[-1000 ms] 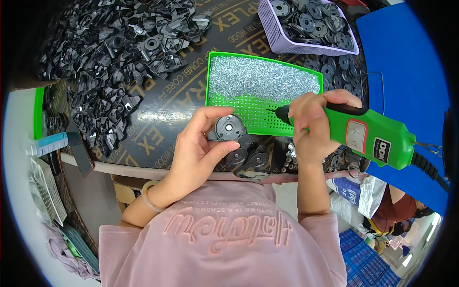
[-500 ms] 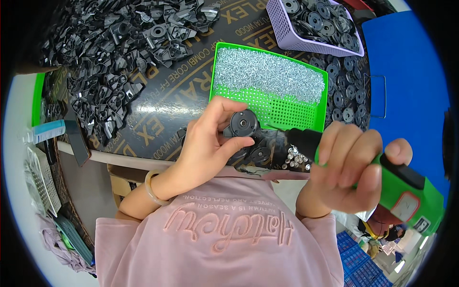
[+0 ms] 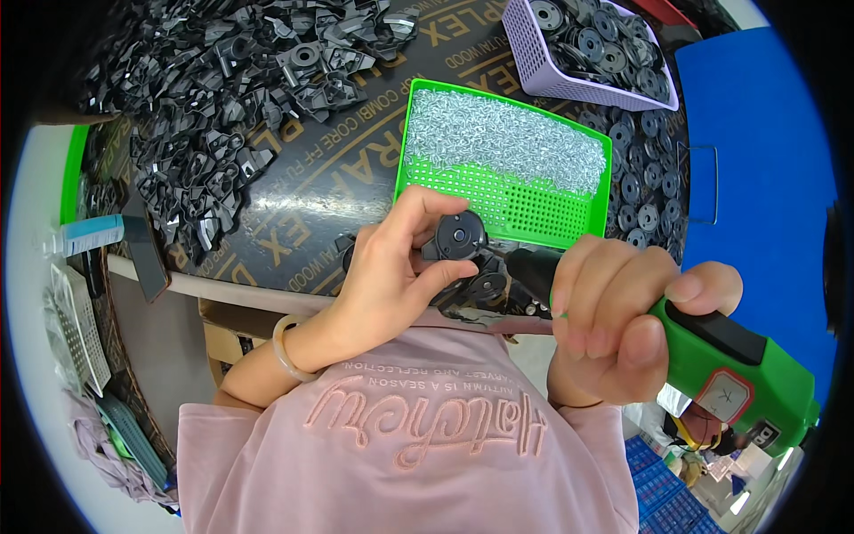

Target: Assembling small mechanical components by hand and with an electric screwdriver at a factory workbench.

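My left hand (image 3: 396,258) pinches a black plastic part with a round disc (image 3: 460,235) between thumb and fingers, above the near edge of the table. Wrapped around a green electric screwdriver (image 3: 747,374) is my right hand (image 3: 614,311). The screwdriver's dark nose (image 3: 534,271) points left, its tip close to the side of the black part; whether it touches I cannot tell. More round black parts (image 3: 485,287) lie just under the held one. Small metal pieces beside them are mostly hidden behind the screwdriver's nose.
A green perforated tray (image 3: 551,218) of silver screws (image 3: 507,133) stands beyond my hands. Black plastic parts (image 3: 222,116) are heaped at the left. A lilac basket (image 3: 534,67) of black discs stands at the far right, with loose discs (image 3: 632,187) below and a blue panel (image 3: 765,160) beside.
My right hand has brought the screwdriver left, bringing its tip near the held part and covering most of the small metal pieces. My left hand has shifted slightly right with the part.
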`<state>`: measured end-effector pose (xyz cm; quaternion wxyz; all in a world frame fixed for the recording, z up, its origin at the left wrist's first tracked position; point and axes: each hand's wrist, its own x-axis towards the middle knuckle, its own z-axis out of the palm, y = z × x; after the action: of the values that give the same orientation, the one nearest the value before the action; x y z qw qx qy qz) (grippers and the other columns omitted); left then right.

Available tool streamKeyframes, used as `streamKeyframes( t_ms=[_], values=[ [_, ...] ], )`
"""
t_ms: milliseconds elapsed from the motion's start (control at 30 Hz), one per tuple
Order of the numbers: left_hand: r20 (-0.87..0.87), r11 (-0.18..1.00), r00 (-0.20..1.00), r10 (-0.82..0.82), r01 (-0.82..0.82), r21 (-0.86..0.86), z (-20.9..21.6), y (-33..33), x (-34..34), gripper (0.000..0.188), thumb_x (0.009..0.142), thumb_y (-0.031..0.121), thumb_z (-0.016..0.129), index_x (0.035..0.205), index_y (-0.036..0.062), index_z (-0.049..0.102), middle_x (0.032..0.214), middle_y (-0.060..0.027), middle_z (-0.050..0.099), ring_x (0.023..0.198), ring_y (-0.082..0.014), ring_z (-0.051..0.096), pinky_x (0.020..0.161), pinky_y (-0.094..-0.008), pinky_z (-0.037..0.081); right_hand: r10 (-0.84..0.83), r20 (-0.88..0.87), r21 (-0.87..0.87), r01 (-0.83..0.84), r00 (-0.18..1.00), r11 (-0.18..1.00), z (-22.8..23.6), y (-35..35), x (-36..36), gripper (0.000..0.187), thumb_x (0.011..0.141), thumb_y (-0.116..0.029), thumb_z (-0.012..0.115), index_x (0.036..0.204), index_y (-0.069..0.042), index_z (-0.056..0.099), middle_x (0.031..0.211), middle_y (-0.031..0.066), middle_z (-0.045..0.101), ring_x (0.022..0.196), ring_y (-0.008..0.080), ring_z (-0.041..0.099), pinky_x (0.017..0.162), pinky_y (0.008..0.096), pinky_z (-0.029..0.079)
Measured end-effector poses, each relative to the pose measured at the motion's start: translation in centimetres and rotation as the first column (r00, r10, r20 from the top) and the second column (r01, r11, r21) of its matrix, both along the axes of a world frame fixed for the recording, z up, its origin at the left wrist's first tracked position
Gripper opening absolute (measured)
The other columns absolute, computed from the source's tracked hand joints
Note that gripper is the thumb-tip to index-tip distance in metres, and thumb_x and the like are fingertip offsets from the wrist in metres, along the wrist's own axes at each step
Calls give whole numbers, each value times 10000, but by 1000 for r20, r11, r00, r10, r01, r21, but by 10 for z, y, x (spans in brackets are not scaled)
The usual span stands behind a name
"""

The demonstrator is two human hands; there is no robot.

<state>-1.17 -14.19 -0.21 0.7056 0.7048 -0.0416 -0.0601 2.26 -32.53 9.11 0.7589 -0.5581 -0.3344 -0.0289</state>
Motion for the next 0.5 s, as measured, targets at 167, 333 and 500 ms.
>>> streamKeyframes(
  t_ms=[167,333,500],
  values=[
    [22,998,1000,-7,9,-57,-1,1,1,502,782,-87,766,1218,30,548,933,-66,669,841,-81,627,599,-222,515,-59,-45,13,60,997,998,2,4,-3,228,990,-91,571,1158,-106,417,704,44,531,530,129,488,542,306,424],
    [1,988,999,-34,34,-151,4,-1,-1,486,791,-92,753,1225,17,562,1014,-78,697,880,-75,634,642,-212,532,-46,-83,38,49,995,998,6,5,-6,206,982,-77,571,1107,-108,411,705,42,528,526,127,487,533,307,422],
    [-26,981,996,-82,76,-177,4,-2,-2,484,790,-93,747,1228,7,566,1069,-67,683,919,-83,638,643,-232,555,-115,-71,92,121,991,988,1,8,-12,247,962,-85,616,1099,-96,411,673,40,530,521,152,493,515,313,419]
  ],
)
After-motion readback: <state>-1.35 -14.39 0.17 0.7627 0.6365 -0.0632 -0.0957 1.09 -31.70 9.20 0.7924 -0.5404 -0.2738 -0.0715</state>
